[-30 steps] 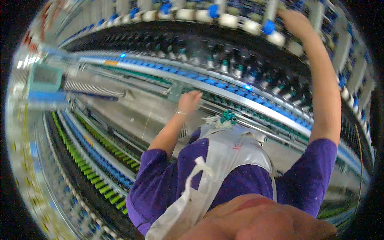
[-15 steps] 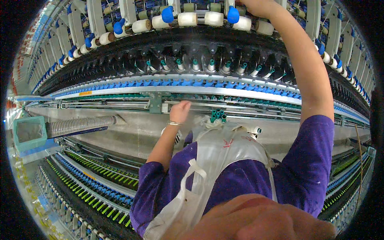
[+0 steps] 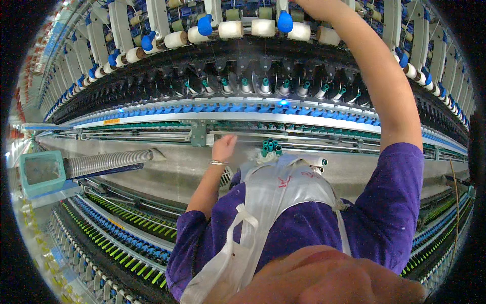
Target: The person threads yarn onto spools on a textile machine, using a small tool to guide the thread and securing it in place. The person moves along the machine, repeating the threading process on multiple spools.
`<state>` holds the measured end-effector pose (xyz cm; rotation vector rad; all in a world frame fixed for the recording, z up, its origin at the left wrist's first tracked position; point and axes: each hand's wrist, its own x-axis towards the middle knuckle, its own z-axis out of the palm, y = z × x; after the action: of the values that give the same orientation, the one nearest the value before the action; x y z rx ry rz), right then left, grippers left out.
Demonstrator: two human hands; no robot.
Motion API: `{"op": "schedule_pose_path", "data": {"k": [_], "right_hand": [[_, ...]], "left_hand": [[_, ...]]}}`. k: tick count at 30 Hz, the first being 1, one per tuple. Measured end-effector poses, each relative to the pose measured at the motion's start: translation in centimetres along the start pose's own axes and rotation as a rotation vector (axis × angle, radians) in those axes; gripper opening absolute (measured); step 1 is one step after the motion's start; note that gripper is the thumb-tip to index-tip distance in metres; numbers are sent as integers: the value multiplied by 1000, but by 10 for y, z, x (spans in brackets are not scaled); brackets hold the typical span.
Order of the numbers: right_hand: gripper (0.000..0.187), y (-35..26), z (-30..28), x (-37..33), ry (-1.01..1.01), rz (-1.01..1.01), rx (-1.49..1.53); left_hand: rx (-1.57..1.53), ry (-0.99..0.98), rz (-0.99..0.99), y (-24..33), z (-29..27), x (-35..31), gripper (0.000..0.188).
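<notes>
Head view: at one o'clock, the bare right hand (image 3: 315,7) is up beside a rounded blue knob (image 3: 285,22) and a white cylindrical roller (image 3: 298,31); fingers cut off, can't tell its grip. Near centre, the bare left hand (image 3: 224,147), grip clenched, hollow teal tubes (image 3: 271,147) at its three o'clock.

Ribbed hose (image 3: 110,162) with pale-green rectangular frame (image 3: 61,172), floor's (image 3: 177,169) left end; lime-green bobbins (image 3: 129,262) in rows, near edge.
</notes>
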<state>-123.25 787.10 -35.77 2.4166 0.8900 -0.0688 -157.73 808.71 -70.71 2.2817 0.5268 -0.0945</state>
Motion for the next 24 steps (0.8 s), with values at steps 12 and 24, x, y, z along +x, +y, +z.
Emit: {"op": "schedule_pose_path", "data": {"k": [12,24], "right_hand": [[38,13,9,-9,105,-72,293],[33,11,14,-4,140,-96,260]], "left_hand": [[45,54,136,2,11,-12,29],[-20,10,47,5,13,-13,31]]}}
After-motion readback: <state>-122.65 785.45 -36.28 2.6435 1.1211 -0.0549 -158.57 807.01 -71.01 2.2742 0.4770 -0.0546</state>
